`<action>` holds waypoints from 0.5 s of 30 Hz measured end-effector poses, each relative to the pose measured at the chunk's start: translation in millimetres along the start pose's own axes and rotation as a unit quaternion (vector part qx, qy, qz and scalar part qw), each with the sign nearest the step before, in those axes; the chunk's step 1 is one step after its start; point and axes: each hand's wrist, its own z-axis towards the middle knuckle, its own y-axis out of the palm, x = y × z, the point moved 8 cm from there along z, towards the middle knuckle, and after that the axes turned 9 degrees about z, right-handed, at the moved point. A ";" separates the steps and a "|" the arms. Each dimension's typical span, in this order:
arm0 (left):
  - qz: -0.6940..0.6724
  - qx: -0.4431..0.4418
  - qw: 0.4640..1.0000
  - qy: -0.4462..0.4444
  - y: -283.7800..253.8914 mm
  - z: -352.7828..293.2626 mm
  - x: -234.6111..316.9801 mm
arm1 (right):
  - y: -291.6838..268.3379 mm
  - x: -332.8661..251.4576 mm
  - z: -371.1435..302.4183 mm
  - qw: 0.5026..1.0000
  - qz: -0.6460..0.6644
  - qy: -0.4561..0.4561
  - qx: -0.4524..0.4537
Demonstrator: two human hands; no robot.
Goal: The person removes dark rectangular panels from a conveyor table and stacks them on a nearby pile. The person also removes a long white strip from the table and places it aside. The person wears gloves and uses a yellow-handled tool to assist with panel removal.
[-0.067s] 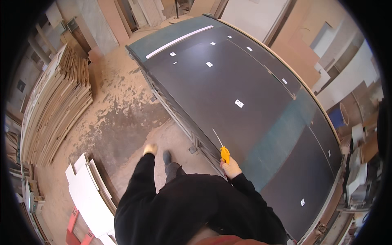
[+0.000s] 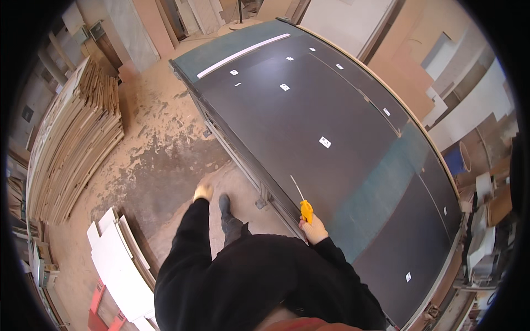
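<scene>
My right hand (image 2: 316, 230) is wrapped round the handle of a yellow air blow gun (image 2: 307, 212) at the near edge of the big dark table. The gun's thin metal nozzle points away from me, over dark boards (image 2: 276, 121) lying flat there. White labels (image 2: 325, 142) are stuck on these boards. A strip of the green tabletop (image 2: 371, 193) shows between them. My left hand (image 2: 203, 191) hangs over the floor beside the table, apart from anything; its fingers are too blurred to make out.
A tall stack of thin boards (image 2: 77, 143) stands at the left. White panels (image 2: 118, 265) are piled near my left arm, above red supports (image 2: 97, 300). A long white strip (image 2: 243, 55) lies at the table's far end. Sheets lean behind it, and a blue bucket (image 2: 456, 160) stands at right.
My left hand has swung slightly forward, and the foot has shifted a little forward. The view has tilted slightly; the blow gun remains in my right hand.
</scene>
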 end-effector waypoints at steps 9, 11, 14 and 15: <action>0.030 0.169 0.961 0.218 -171.7 401.6 242.7 | 67.6 -78.6 146.5 0.978 -0.031 0.070 0.196; 0.053 0.175 0.955 0.233 -182.4 461.5 284.0 | 92.7 -120.2 159.0 0.981 -0.066 0.006 0.184; 0.052 0.140 0.966 0.211 -167.9 509.4 321.8 | 103.9 -132.5 162.3 0.962 -0.046 0.162 0.215; 0.060 0.128 0.971 0.192 -159.9 514.7 329.5 | 101.7 -131.8 159.8 0.949 0.008 0.205 0.241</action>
